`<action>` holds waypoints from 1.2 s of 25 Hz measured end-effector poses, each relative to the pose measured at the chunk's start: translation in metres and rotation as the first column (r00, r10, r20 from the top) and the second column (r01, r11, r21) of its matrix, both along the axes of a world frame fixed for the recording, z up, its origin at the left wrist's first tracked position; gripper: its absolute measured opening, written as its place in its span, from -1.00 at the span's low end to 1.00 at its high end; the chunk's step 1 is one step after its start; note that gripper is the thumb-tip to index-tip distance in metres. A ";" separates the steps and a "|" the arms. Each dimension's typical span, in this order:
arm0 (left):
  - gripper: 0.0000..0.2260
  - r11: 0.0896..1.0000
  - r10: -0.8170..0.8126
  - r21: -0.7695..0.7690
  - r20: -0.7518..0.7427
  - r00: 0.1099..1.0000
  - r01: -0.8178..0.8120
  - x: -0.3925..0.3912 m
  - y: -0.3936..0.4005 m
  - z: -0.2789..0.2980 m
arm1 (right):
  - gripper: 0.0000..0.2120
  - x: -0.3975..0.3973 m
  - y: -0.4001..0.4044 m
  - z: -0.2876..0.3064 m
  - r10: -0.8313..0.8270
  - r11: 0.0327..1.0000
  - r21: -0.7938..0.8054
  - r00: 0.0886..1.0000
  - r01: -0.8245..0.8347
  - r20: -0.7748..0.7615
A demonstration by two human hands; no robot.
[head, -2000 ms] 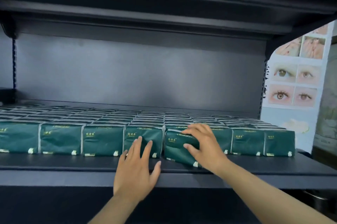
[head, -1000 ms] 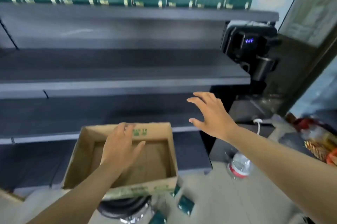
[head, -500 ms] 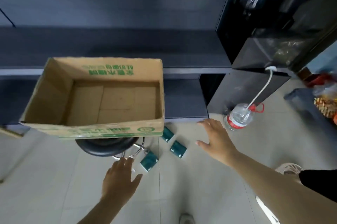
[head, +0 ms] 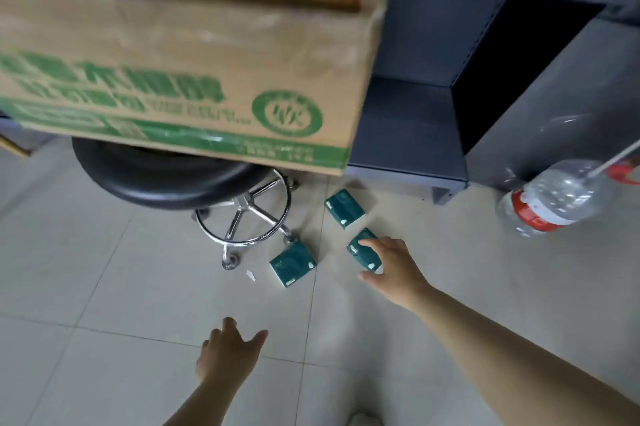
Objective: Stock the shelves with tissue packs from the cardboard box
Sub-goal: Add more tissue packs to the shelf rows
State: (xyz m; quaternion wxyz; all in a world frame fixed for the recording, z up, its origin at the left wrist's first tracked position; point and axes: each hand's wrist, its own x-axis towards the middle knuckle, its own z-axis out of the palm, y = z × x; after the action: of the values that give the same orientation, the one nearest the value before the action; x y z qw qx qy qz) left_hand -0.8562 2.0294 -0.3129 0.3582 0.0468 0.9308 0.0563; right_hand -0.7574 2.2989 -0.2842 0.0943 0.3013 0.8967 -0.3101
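I am picking spilled tissue packs off the tiled floor (head: 104,287), and the pack nearest my right hand (head: 391,266) comes first. To do this well I want fingers over the far long edge and thumb on the near edge, squeezing across the narrow width, since I judge the soft wrap will slide if I only press on top. Then lift straight up, so I don't nudge its neighbours.

My right hand is spread wide, fingers extended over the right-hand tissue pack (head: 363,251), thumb reaching below its near end. The fingertips seem to touch it, but nothing is clamped yet. My left hand (head: 228,353) hovers lower, loosely spread, holding nothing.

The middle tissue pack (head: 293,263) lies just beside the stool's chrome foot ring (head: 242,214). The far tissue pack (head: 344,209) lies near the bottom shelf (head: 405,134). The cardboard box (head: 180,61) sits on the black stool seat (head: 162,176). A water bottle (head: 554,200) lies to the right, well apart.
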 end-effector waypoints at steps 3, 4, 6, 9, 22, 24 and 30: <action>-0.41 0.995 0.085 -0.041 -0.016 0.996 -0.086 -0.001 -0.008 -0.090 | -0.48 -0.031 -0.009 -0.085 0.086 0.996 -0.018 0.996 -0.085 0.015; -0.40 0.995 0.087 -0.043 -0.042 0.995 -0.088 -0.005 -0.009 -0.119 | -0.47 -0.045 -0.011 -0.113 0.138 0.990 -0.005 0.990 -0.138 0.016; -0.42 0.996 0.085 -0.008 -0.089 0.992 -0.086 -0.013 -0.004 -0.167 | -0.47 -0.072 -0.009 -0.158 0.217 0.976 0.027 0.976 -0.218 0.018; -0.43 0.996 0.076 0.061 -0.169 0.983 -0.066 -0.023 0.009 -0.229 | -0.44 -0.110 -0.010 -0.217 0.250 0.967 0.047 0.968 -0.251 0.030; -0.34 0.994 -0.071 0.055 -0.332 0.941 0.094 -0.029 0.013 -0.307 | -0.36 -0.168 -0.018 -0.304 0.394 0.903 0.042 0.862 -0.428 0.320; -0.35 0.993 -0.087 0.044 -0.324 0.942 0.107 -0.028 0.013 -0.307 | -0.40 -0.158 -0.020 -0.303 0.346 0.932 -0.016 0.873 -0.363 0.344; -0.41 0.981 -0.176 0.033 -0.281 0.943 0.193 -0.033 0.014 -0.241 | -0.67 -0.117 -0.026 -0.233 0.288 0.954 0.046 0.950 -0.295 0.120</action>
State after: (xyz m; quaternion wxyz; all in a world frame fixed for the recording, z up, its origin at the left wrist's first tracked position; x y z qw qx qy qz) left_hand -0.8889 2.0430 -0.5539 0.2266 0.1520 0.9611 0.0432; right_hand -0.8741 2.2731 -0.5176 0.1793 0.1854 0.9341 -0.2469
